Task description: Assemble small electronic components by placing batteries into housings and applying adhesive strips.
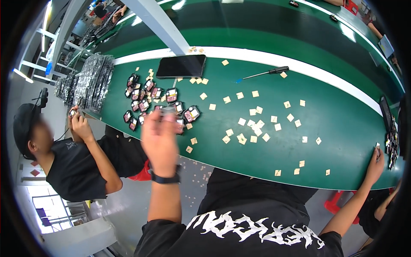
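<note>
Smeared by motion, my left hand (159,135) hangs over the near edge of the cluster of small devices. A blurred greyish shape shows at its fingertips, and I cannot tell if it is held. The devices (191,113) are small and black-cased, with pinkish and white faces, and several lie spread on the green table's left part. Far to the right, my right hand (375,162) is closed around a small dark part with a whitish tip (377,146). Beside that hand lies a heap of similar small dark parts (391,147).
Small cream square pieces (260,124) are scattered over the green table (239,160). A black tablet-like slab (181,67) and a screwdriver (265,74) lie toward the far edge. Stacked clear packs (91,83) stand at the left, near a seated person (70,158).
</note>
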`<state>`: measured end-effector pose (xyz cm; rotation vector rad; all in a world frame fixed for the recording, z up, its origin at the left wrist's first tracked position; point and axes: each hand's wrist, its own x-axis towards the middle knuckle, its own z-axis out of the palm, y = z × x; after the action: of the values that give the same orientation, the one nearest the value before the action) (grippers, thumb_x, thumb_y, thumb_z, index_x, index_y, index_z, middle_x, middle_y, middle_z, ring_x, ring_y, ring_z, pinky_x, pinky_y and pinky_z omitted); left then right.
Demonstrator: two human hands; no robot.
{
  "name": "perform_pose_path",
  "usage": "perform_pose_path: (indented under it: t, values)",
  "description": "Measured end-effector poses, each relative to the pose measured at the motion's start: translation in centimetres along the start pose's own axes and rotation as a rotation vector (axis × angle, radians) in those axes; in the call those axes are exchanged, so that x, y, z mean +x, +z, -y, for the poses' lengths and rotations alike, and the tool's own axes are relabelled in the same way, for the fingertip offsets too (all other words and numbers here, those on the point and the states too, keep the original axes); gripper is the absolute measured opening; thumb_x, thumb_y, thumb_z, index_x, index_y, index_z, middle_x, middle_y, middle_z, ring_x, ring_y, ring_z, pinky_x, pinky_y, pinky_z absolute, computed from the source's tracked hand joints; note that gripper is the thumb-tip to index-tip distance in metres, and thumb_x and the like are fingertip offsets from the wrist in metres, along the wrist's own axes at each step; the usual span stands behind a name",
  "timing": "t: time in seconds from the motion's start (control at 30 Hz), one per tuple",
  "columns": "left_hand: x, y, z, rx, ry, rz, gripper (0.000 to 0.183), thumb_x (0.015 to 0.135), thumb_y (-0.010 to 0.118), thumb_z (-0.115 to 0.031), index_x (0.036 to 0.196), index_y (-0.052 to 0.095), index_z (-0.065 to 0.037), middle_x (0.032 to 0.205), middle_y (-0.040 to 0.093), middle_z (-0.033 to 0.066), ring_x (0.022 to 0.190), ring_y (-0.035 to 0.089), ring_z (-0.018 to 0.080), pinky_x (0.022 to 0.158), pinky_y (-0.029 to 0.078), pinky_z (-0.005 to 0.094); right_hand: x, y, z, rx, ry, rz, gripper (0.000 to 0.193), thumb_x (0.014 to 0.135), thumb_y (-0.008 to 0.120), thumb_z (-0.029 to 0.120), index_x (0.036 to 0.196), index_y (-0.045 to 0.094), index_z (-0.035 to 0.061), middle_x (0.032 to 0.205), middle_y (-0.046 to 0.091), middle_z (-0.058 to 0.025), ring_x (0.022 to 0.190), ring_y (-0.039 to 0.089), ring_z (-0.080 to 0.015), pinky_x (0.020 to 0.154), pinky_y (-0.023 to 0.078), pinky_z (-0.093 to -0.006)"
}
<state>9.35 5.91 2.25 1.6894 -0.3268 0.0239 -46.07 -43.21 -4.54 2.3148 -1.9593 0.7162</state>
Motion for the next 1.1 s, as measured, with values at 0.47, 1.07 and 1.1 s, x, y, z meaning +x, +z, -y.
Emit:
perform_pose_path:
  t: [0.47, 1.07, 1.1]
  values:
    - [20.5, -22.8, 14.5, 0.986, 0.046, -0.197, 0.041, 0.096, 0.065, -0.037, 0.108, 0.076, 0.001, 0.102, 0.075, 0.0237, 0.096, 0.073, 0.0316, 0.088, 0.054, 0.0391, -5.8, -2.5, 7.2, 0.438, -0.046, -0.206, 0.037, 0.095, 0.075, 0.014, 0.131, 0.068, 0.0061, 0.092, 0.069, 0.0025, 0.067, 0.049, -0.0012, 0.063, 0.041, -0.018]
    - [-11.4, 12.9, -4.3, -0.954, -0.955, 1.049, 0.06, 0.101, 0.054, -0.019, 0.153, 0.033, 0.004, 0.14, 0.055, 0.022, 0.122, 0.063, 0.0329, 0.104, 0.05, 0.0431, -19.2, -6.4, 32.8, 0.939, -0.576, 0.488, 0.051, 0.071, 0.093, 0.02, 0.109, 0.064, 0.003, 0.123, 0.067, -0.0181, 0.092, 0.074, -0.0266, 0.07, 0.062, -0.0343]
    - [-11.6, 13.0, -4.0, -0.96, -0.955, 1.041, 0.06, 0.101, 0.054, -0.019, 0.153, 0.033, 0.004, 0.14, 0.055, 0.022, 0.122, 0.063, 0.0329, 0.104, 0.05, 0.0431, -18.9, -7.2, 32.9, 0.991, -0.52, 0.567, 0.041, 0.077, 0.09, 0.018, 0.105, 0.065, 0.0024, 0.126, 0.063, -0.0174, 0.083, 0.072, -0.0229, 0.064, 0.059, -0.0318]
